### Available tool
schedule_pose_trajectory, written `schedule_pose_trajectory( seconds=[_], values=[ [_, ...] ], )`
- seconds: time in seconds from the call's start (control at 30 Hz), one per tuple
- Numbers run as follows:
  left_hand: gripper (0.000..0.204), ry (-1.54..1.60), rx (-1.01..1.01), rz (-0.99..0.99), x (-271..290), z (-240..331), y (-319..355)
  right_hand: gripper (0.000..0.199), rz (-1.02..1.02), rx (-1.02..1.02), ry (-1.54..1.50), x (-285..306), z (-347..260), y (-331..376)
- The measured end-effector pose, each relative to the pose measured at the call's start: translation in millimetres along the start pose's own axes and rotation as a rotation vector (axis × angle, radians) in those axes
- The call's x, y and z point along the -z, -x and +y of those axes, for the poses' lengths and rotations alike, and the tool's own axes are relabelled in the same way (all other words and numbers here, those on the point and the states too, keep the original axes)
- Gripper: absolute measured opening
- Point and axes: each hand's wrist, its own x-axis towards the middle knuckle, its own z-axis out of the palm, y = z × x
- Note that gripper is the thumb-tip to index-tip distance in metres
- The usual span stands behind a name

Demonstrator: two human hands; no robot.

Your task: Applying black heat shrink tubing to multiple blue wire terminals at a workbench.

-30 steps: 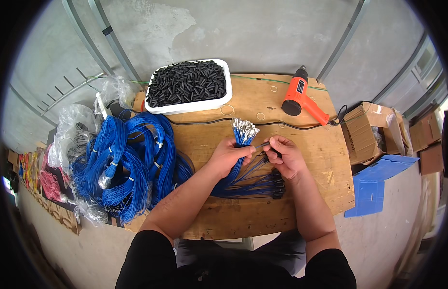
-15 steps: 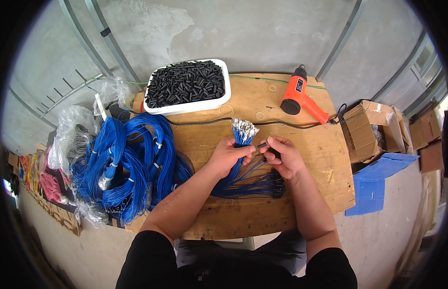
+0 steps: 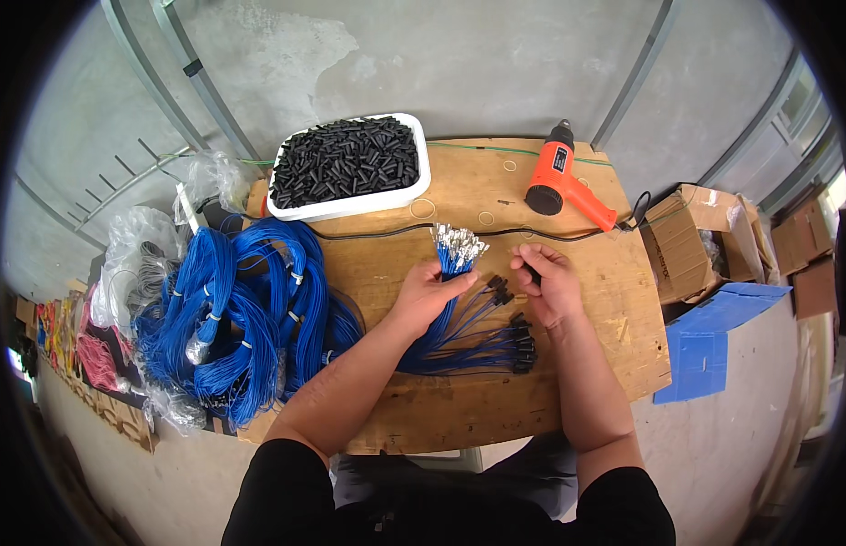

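My left hand [image 3: 425, 296] is closed around a bundle of blue wires [image 3: 453, 266], whose silvery crimped terminals [image 3: 459, 242] stick up above the thumb. To its right, a short gap away, my right hand [image 3: 556, 287] is raised with curled fingers. Dark short pieces, seemingly black sleeves [image 3: 533, 276], show partly inside those fingers; how many is hidden. Below and between the hands, several blue wires fan out over the table, with black sleeves [image 3: 521, 346] on their ends. A few more black-tipped ends [image 3: 498, 289] lie nearer my right hand.
A white tub [image 3: 421, 187] full of short black sleeves stands at the back of the wooden table [image 3: 614, 318]. An orange heat gun [image 3: 564, 177] lies back right. Large coils of blue wire [image 3: 232, 300] cover the left side. Cardboard boxes [image 3: 682, 241] stand right. A black cable [image 3: 377, 236] crosses behind my hands.
My right hand has moved away from the bundle to the right, its fingertips now apart from the wires. A black-tipped wire group shows between the hands. My left hand keeps its grip.
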Motion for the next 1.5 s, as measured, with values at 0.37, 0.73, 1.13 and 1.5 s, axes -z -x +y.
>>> schedule_pose_trajectory(
  seconds=[0.37,0.73,1.13,1.5],
  values=[
    [0.022,0.008,0.092,-0.160,-7.7,10.3,6.1,0.017,-0.076,0.060,0.022,-16.0,4.2,12.3],
    [0.023,0.140,0.091,-0.062,-3.6,4.7,2.2,0.008,-0.139,-0.008,0.044,-9.6,7.8,10.0],
    [0.014,0.123,0.048,-0.092,-4.6,5.4,1.3,0.006,-0.177,-0.016,0.170,-14.4,13.1,11.4],
    [0.015,0.061,0.057,0.006,0.8,-0.6,-0.3,0.018,-0.052,-0.195,-0.228,-9.3,3.3,5.4]
  ],
)
